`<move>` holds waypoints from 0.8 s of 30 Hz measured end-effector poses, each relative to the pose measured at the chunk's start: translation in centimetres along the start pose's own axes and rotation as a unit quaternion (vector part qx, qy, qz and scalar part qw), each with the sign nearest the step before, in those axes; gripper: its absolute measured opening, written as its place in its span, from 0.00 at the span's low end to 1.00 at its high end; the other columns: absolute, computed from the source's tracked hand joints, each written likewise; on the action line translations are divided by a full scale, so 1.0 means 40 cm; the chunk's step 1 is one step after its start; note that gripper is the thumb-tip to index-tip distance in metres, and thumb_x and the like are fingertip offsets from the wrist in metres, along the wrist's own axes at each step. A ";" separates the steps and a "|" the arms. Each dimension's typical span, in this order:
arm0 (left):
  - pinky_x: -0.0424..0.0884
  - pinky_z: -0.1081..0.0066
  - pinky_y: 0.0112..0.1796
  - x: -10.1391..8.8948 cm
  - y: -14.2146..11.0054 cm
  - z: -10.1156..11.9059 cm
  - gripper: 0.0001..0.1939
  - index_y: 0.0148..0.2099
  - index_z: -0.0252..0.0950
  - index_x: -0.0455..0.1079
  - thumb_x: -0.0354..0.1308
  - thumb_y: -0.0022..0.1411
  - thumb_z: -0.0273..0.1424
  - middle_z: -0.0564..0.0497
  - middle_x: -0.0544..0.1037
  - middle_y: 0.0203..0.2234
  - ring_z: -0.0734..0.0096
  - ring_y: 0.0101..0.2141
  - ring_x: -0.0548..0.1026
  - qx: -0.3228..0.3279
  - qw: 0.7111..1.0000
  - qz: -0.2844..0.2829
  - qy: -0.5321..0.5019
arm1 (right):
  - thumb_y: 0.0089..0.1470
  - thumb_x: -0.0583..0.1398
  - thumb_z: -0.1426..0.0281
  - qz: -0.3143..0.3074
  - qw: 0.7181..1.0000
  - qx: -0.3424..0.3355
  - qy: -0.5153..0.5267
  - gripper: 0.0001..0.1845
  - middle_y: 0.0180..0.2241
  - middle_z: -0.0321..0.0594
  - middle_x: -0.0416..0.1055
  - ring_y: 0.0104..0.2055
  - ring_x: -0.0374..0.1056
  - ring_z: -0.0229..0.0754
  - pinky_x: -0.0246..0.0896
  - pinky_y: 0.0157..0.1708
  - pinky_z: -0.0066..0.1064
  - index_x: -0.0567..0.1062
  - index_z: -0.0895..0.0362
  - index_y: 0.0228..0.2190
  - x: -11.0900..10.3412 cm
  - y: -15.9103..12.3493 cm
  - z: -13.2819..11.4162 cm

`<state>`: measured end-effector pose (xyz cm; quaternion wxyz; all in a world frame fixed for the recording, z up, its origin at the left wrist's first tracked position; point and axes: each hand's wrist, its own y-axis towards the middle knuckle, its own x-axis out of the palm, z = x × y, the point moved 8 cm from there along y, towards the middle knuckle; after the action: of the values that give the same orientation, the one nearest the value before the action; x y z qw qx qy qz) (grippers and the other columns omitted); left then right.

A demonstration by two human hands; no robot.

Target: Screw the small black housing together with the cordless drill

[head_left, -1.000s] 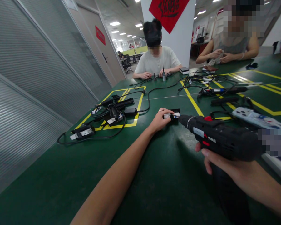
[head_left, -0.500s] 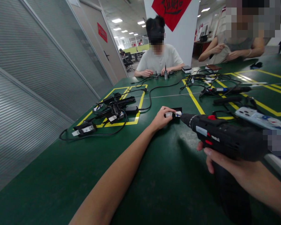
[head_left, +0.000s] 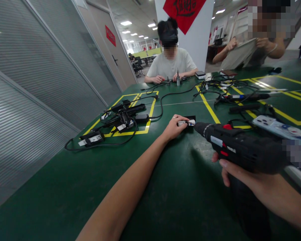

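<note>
Far-right cloth [head_left: 237, 55]: lifted and spread by a co-worker [head_left: 278, 51] since the earlier frame; near side barely shifted.
Left fingers [head_left: 182, 118]: nearly closed, pinching a small white piece [head_left: 191, 123] mid-bench [head_left: 165, 187].
Right fingers [head_left: 225, 177]: wrapped around my drill [head_left: 230, 140].
Drill tip [head_left: 197, 127]: at the piece's right end; contact unclear.
Drill work: screwing or boring, I judge; next calls for steady alignment.

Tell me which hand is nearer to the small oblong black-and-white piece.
Left. The left hand grips the piece; the right hand is farther right, holding the black-and-red pistol-shaped drill.
</note>
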<state>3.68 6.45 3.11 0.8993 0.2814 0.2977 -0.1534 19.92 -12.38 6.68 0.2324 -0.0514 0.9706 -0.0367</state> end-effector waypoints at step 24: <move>0.63 0.66 0.51 0.003 0.002 0.006 0.14 0.46 0.36 0.72 0.56 0.56 0.29 0.47 0.70 0.39 0.69 0.44 0.67 0.019 1.000 -0.012 0.000 | 0.49 0.57 0.49 -0.026 0.999 0.031 0.037 0.21 0.26 0.34 0.72 0.30 0.67 0.45 0.59 0.36 0.40 0.74 0.50 0.17 0.012 0.003 0.029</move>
<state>3.91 6.38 3.23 0.8918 0.2948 0.2982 -0.1701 20.00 -12.36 5.41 0.1968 -0.0679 0.9753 -0.0743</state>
